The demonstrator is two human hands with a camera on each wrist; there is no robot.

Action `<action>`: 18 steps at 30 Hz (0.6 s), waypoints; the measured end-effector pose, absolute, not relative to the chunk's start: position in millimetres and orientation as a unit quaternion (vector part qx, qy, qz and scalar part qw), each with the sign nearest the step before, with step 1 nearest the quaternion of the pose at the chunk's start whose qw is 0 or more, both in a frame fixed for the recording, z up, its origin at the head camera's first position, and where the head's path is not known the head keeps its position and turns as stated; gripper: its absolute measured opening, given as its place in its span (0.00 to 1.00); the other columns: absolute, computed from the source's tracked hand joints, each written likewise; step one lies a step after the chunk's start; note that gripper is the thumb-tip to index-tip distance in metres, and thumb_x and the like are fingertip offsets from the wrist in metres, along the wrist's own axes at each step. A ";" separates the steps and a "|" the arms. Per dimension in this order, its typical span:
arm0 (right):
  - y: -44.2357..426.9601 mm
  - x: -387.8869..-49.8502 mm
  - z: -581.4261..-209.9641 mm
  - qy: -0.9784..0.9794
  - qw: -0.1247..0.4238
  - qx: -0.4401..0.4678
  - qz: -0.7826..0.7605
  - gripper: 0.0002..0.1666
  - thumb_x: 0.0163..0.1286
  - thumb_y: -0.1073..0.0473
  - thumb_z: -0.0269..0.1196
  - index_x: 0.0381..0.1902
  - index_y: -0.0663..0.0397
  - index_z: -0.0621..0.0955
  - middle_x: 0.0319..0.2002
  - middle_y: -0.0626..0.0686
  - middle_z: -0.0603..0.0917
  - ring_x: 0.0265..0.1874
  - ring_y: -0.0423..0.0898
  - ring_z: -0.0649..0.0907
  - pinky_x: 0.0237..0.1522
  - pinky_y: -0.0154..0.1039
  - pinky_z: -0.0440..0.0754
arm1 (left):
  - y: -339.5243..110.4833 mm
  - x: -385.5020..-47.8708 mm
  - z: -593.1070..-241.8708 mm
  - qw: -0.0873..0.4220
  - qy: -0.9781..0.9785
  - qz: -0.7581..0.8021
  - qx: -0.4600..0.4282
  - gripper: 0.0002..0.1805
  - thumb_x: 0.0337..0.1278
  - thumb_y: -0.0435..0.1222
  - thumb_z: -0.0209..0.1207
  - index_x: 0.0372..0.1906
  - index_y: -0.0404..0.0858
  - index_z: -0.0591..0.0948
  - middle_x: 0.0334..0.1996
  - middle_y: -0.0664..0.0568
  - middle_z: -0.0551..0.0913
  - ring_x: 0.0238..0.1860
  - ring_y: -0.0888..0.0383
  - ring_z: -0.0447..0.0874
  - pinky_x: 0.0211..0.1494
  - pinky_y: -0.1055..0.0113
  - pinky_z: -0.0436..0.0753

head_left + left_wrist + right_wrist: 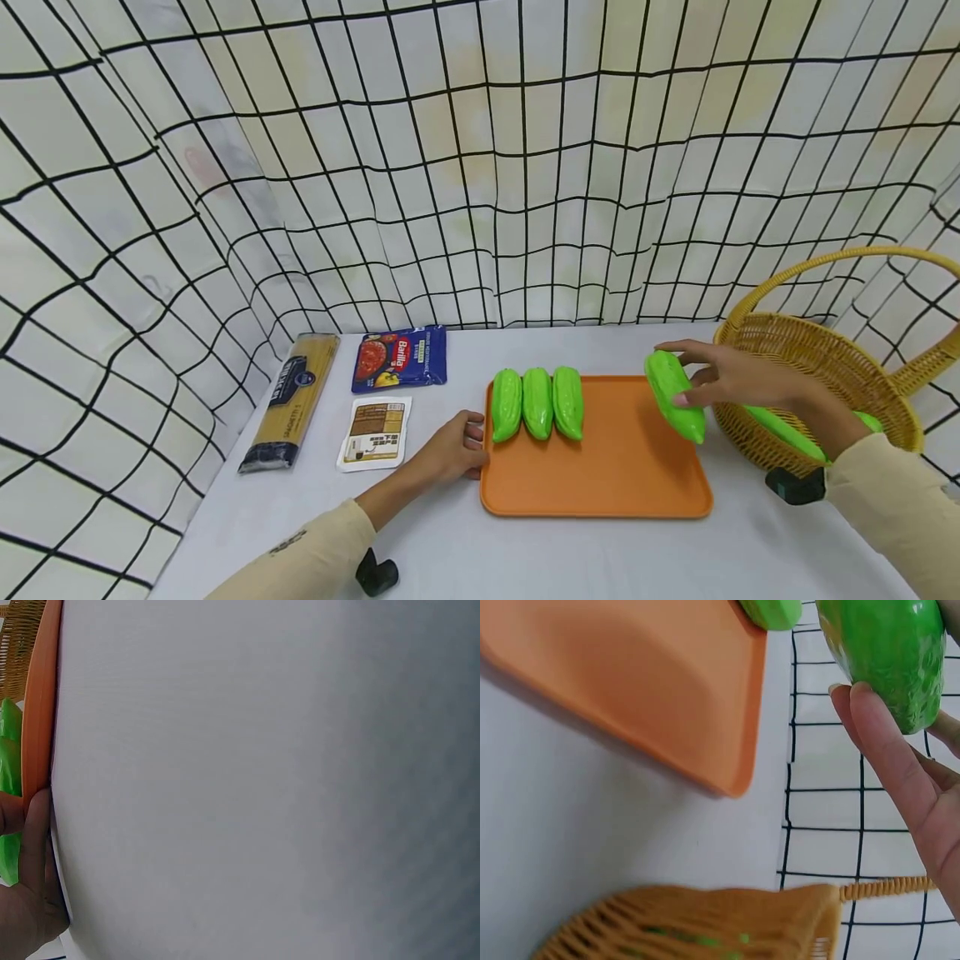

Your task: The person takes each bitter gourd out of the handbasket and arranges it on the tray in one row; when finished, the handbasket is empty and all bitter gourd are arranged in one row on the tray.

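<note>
White cloth printed with a black grid hangs as a wall [495, 167] behind a pale bench [442, 558]. On the bench sits an orange tray [600, 483], with three green vegetables [537, 404] side by side toward its left end. Another, the held vegetable [675, 396], is in the right hand [738, 375], over the tray's right edge and seemingly clear of it. That hand pinches it narrowly, thumb on the near side and fingers across the far side. The left hand [450, 450] grips the tray's left rim between thumb and fingers.

At the right stands a wicker basket [772, 333] with more green vegetables [783, 432] inside.

Judging by the glossy, moulded-looking skin and the easy fingertip hold, the held vegetable is probably light, stiff and hard to bruise, perhaps plastic. Its shine suggests some slipperiness, though the bumps should give the fingers purchase. Best hold is across the thick middle, thumb opposing the fingers; gripping a tapered end would likely let it swing or slide. The tray looks rigid and is sensibly held by its raised rim.
</note>
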State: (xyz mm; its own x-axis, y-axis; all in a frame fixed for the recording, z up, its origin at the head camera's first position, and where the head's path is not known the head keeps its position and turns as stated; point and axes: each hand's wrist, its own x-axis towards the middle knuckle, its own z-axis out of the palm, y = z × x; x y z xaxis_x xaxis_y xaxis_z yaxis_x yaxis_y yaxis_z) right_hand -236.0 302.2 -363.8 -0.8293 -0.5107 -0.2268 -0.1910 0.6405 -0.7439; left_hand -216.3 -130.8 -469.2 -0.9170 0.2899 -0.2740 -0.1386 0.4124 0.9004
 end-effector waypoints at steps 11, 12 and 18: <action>283.8 -247.2 -378.1 0.877 0.222 -0.166 -0.391 0.50 0.65 0.46 0.68 0.78 0.48 0.57 0.71 0.69 0.62 0.59 0.58 0.80 0.57 0.59 0.83 | -130.9 -216.4 -469.6 0.197 0.817 0.539 0.052 0.37 0.47 0.23 0.62 0.67 0.28 0.66 0.48 0.42 0.73 0.42 0.54 0.79 0.35 0.61 0.92; 282.6 -248.1 -379.4 0.876 0.224 -0.165 -0.394 0.50 0.65 0.46 0.68 0.78 0.48 0.56 0.71 0.69 0.62 0.59 0.59 0.80 0.57 0.59 0.83 | -130.9 -216.5 -469.5 0.197 0.817 0.539 0.053 0.37 0.47 0.23 0.62 0.67 0.28 0.66 0.48 0.42 0.73 0.43 0.54 0.79 0.35 0.61 0.92; 274.7 -252.8 -386.5 0.876 0.228 -0.159 -0.393 0.51 0.65 0.45 0.68 0.78 0.50 0.56 0.71 0.70 0.62 0.59 0.59 0.80 0.57 0.57 0.84 | -131.0 -216.8 -469.6 0.197 0.819 0.537 0.052 0.37 0.47 0.23 0.61 0.67 0.27 0.66 0.49 0.41 0.74 0.43 0.53 0.78 0.35 0.62 0.92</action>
